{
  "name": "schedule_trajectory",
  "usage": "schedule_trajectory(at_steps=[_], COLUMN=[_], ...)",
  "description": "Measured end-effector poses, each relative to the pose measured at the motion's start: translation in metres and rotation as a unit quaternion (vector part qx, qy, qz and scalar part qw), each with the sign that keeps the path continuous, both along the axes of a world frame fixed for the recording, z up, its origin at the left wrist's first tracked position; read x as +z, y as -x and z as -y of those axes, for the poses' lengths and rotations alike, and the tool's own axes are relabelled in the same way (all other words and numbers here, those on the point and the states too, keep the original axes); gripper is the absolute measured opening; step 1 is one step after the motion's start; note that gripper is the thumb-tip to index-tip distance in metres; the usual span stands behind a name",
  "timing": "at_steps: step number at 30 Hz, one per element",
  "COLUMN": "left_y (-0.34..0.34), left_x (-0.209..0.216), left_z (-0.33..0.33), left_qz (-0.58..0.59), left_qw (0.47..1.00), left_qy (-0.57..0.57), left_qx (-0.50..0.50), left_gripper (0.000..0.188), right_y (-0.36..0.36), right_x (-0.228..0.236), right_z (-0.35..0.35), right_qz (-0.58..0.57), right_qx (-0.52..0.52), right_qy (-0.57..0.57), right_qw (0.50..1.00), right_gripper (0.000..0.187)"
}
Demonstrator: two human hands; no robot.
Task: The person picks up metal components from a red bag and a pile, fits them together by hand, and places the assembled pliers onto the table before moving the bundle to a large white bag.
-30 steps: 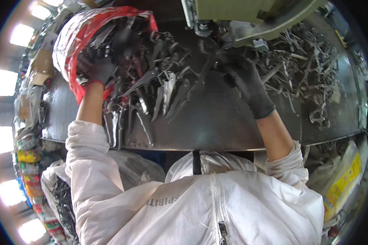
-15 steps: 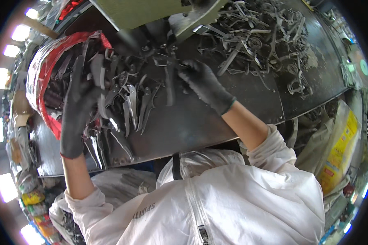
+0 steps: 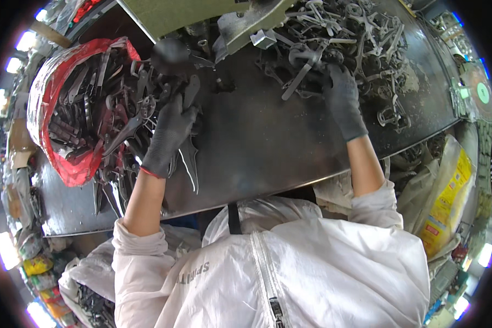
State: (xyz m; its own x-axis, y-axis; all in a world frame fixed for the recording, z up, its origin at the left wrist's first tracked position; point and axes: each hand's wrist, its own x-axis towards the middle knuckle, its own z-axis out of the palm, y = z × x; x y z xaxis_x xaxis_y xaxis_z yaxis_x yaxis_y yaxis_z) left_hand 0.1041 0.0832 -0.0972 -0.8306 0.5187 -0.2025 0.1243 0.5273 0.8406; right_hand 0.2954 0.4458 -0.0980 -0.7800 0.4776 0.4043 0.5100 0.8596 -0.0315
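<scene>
My left hand [image 3: 169, 134], in a dark grey knit glove, is closed around a curved grey metal handle [image 3: 192, 92] that sticks up between thumb and fingers. Beneath and beside it lie several plier-like metal handles [image 3: 128, 134], partly hidden by the hand. My right hand [image 3: 343, 101], gloved alike, reaches into a heap of loose metal parts [image 3: 377, 41]. Its fingers curl at the heap's near left side, by a blurred grey metal part [image 3: 306, 56]. The fingertips are partly hidden, so what they grip is unclear.
A green machine [image 3: 194, 13] overhangs the dark metal table [image 3: 257, 142] at the far middle, with a round blurred part [image 3: 169, 53] beneath it. A red-rimmed bag [image 3: 41, 109] full of metal handles stands left. Sacks [image 3: 445, 202] are at the right beyond the table edge.
My left hand has come right from over the bag and closed on a handle. My right hand has moved right, from below the machine to the heap of parts.
</scene>
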Motion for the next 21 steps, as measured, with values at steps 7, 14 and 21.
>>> schedule_trajectory(at_steps=[7,14,21], left_y=[-0.014,-0.005,0.0], left_x=[0.031,0.037,0.033], left_z=[-0.013,-0.016,-0.027], left_qz=[0.056,0.151,0.15], left_qw=[0.992,0.982,0.979], left_qy=[-0.109,-0.11,-0.139], left_qx=[0.044,-0.028,-0.027], left_gripper=[0.041,0.052,0.05], right_y=[0.031,0.09,0.094], right_x=[0.02,0.043,0.047], right_z=[0.095,0.111,0.128], right_qz=[-0.064,-0.212,-0.11], right_qx=[0.333,0.142,0.186], right_qy=[0.191,0.722,0.795], right_qw=[0.921,0.643,0.567], right_gripper=[0.025,0.034,0.025])
